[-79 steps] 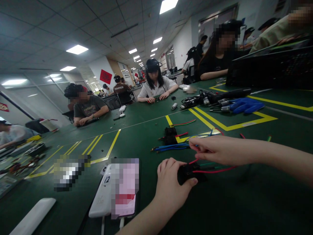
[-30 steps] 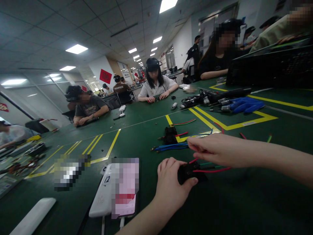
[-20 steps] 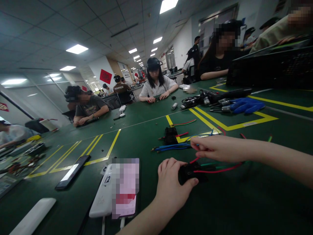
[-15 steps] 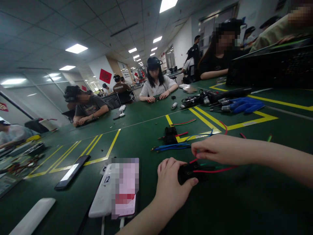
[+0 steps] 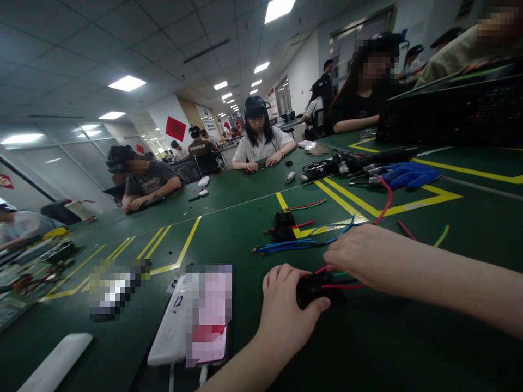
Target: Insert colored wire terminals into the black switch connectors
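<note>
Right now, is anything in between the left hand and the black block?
No, nothing visible: the left hand has its fingers and thumb around the black block. The right hand pinches a red wire at the block's other side, not between them.

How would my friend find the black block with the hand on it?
Start at the big green table and find the left hand near the bottom middle. The black block sits between its thumb and fingers. Unlike the black parts farther back, this one is held.
</note>
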Demonstrator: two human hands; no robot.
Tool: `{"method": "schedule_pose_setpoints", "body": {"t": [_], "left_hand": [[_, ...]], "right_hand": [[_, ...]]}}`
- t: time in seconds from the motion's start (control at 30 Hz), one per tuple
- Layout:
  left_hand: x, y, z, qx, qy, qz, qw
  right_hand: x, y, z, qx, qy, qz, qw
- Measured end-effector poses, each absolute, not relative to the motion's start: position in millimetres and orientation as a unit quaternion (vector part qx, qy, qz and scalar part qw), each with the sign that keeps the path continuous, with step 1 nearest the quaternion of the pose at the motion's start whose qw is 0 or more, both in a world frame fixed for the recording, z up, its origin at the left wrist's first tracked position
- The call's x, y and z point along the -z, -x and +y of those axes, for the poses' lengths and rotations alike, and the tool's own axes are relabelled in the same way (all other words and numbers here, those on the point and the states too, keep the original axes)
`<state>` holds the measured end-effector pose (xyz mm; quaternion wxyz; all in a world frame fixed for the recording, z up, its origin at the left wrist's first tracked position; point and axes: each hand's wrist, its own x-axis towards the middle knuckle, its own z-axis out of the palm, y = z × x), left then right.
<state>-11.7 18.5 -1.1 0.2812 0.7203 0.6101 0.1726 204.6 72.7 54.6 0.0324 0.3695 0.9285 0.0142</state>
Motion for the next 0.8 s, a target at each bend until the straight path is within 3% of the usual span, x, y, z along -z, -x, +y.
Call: {"method": "schedule_pose_setpoints", "body": {"t": [0.4,0.8], "left_hand": [[-2.2,12.7,17.5,-0.174,-0.716,0.609,0.293],[-1.0,13.0,17.6,-0.174,-0.716,0.611,0.289]], "right_hand": [[-33.0,-221.0,93.2,0.142,-0.394,0.907,0.048],[-46.3,-212.9,88.1,0.043,-0.38,0.924,0.009]]}}
